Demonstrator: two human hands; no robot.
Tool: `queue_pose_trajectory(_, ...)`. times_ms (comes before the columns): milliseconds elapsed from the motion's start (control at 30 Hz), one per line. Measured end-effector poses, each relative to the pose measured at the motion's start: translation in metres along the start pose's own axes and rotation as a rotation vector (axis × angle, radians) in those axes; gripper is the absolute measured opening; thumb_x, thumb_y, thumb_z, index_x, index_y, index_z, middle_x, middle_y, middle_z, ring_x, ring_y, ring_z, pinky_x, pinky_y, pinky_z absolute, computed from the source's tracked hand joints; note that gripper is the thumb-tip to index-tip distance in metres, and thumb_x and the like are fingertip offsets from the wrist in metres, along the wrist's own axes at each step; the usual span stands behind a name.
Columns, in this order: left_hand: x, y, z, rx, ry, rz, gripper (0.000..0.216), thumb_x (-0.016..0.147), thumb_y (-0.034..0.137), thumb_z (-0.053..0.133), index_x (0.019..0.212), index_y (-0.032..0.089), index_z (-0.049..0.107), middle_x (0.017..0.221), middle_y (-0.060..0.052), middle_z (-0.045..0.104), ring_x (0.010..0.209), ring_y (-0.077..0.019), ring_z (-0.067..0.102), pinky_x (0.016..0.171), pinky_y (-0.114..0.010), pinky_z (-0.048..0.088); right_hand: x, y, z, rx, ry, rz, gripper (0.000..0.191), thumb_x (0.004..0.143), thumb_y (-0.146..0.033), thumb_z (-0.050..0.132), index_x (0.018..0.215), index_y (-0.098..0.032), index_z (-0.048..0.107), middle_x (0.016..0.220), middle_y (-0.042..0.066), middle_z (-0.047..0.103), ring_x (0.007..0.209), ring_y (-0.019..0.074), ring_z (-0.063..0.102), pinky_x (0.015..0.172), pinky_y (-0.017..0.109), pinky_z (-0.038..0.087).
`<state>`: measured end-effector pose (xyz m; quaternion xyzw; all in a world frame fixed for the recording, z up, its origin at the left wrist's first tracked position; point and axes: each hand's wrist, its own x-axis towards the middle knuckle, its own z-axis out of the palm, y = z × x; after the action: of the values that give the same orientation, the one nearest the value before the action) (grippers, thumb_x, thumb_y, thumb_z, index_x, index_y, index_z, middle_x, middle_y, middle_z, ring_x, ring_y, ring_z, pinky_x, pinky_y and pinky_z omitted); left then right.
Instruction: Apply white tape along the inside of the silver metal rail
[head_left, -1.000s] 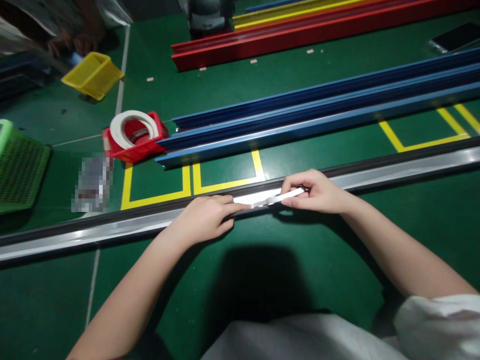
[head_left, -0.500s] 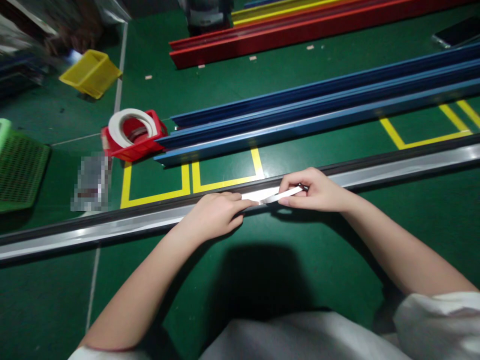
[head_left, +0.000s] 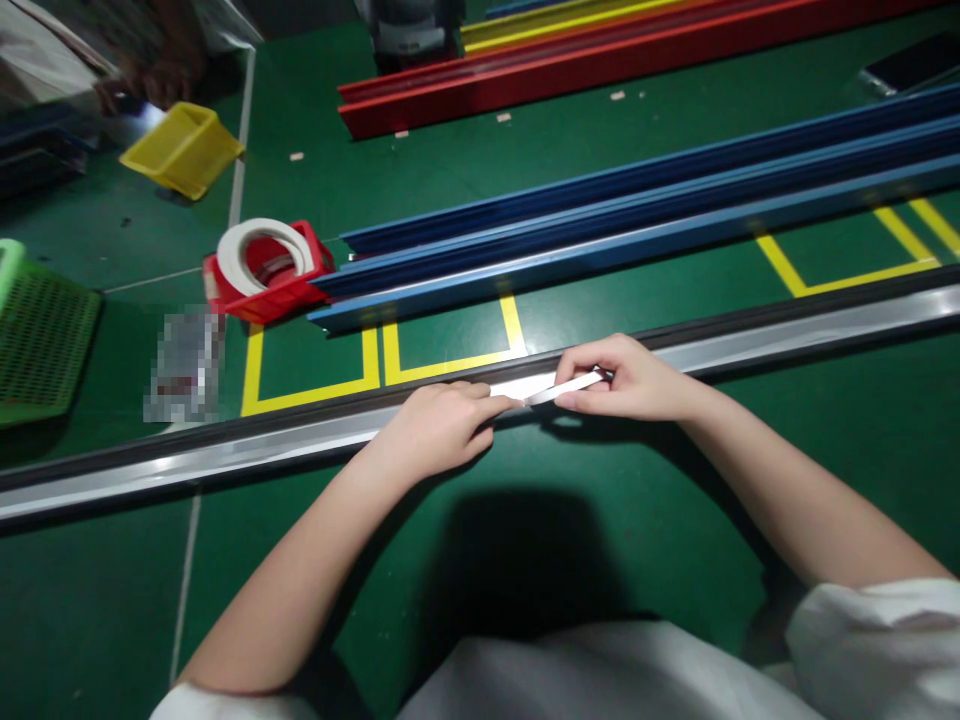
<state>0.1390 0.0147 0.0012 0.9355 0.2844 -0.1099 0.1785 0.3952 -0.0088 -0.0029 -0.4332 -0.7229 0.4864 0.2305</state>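
A long silver rail with black edges (head_left: 262, 442) crosses the green table from left to right in front of me. My left hand (head_left: 442, 425) rests on it, fingers stretched out, with the index fingertip at the lower end of a narrow strip of white tape (head_left: 559, 389). That strip slants up off the rail into my right hand (head_left: 622, 380), which pinches it between thumb and fingers. Part of the strip is hidden inside the right hand's grip.
Blue channel profiles (head_left: 600, 238) lie beyond the rail, with a red profile (head_left: 525, 95) farther back. A white tape roll (head_left: 234, 262) sits in a red bin (head_left: 300, 292). At left are a green basket (head_left: 45, 345), a yellow basket (head_left: 169, 150) and another person's hands (head_left: 165, 82).
My left hand has slid slightly right along the rail, its index fingertip closer to the right hand. The right hand keeps its pinch on the strip, almost unmoved.
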Motion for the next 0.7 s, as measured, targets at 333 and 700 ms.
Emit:
queue_pose_trajectory(333,0.0037,0.0034,0.0017,-0.009,0.019,-0.002,0.042,0.088,0.026,0.044,0.129,0.034,0.051,0.104,-0.001,0.065,0.099,-0.0208,0.062,0.080,-0.031,0.049,0.0007,0.0035,-0.0087,0.046,-0.101,-0.035,0.020,0.082,-0.032,0.062,0.088,-0.013,0.065,0.079,0.002,0.063,0.072,0.0123,0.054,0.065,0.021,0.038)
queue_pose_trajectory(700,0.0067,0.0056,0.0055,-0.002,0.040,-0.004,0.036,0.086,0.025,0.044,0.121,0.030,0.053,0.105,-0.001,0.066,0.099,-0.0225,0.063,0.082,-0.034,0.049,0.0017,0.0060,-0.0038,0.138,-0.031,-0.052,0.028,0.079,-0.031,0.068,0.069,-0.014,0.049,0.064,-0.005,0.042,0.060,0.0060,0.037,0.055,0.018,0.027)
